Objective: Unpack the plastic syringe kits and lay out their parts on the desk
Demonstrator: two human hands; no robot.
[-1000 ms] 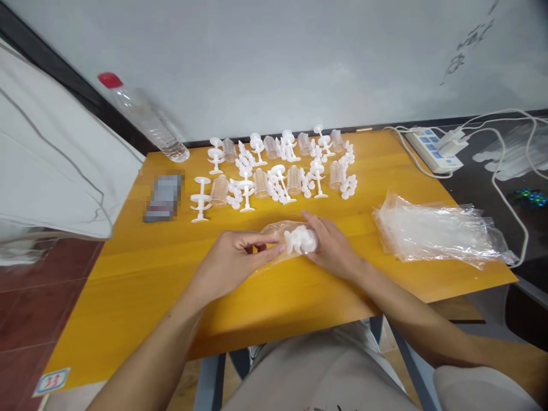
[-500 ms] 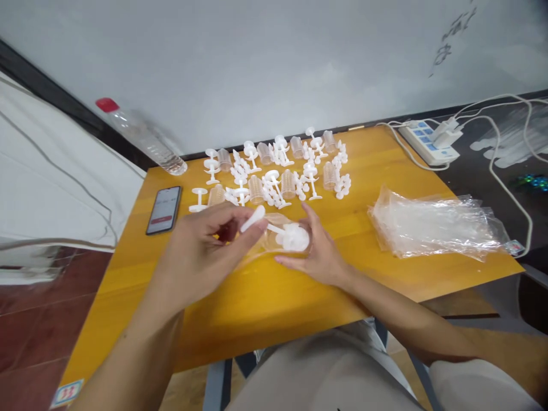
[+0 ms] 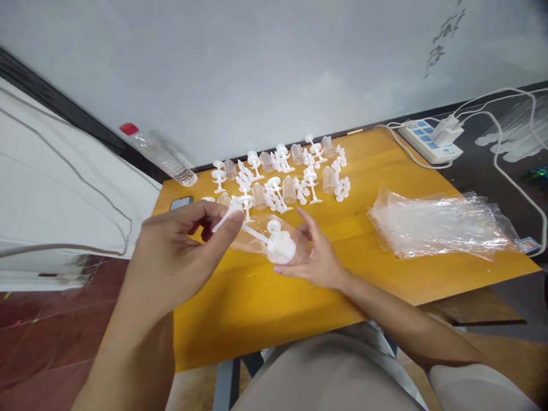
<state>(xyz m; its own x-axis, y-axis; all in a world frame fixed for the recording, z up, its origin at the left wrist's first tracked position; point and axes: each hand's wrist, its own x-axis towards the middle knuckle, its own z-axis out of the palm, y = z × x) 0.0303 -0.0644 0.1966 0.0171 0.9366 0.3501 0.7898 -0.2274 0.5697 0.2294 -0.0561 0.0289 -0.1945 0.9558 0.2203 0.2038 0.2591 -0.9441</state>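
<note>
My left hand (image 3: pixel 184 257) pinches the bar-shaped end of a white plastic plunger (image 3: pixel 256 233) between thumb and fingers. The plunger's rod runs down to the right, to a round white head beside my right hand (image 3: pixel 319 260). Curled around a clear ribbed plastic cup (image 3: pixel 302 251), my right hand keeps it tilted near that head. A thin clear bag (image 3: pixel 252 244) spreads around these parts between the hands; whether the left fingers also grip it is unclear. Behind them stand rows of similar white plungers (image 3: pixel 311 181), clear cups (image 3: pixel 289 188) and small white knobbly pieces (image 3: pixel 341 188).
A stack of clear plastic bags (image 3: pixel 440 225) lies on the right of the wooden table (image 3: pixel 377 285). Behind it is a power strip (image 3: pixel 430 142) with cables. A red-capped bottle (image 3: pixel 165 160) leans at the back left, near a partly hidden phone (image 3: pixel 181 202).
My left hand has drawn left with the plunger's end, and the round head has shifted left too. More of the clear cup shows in my right hand. The camera view has moved slightly.
</note>
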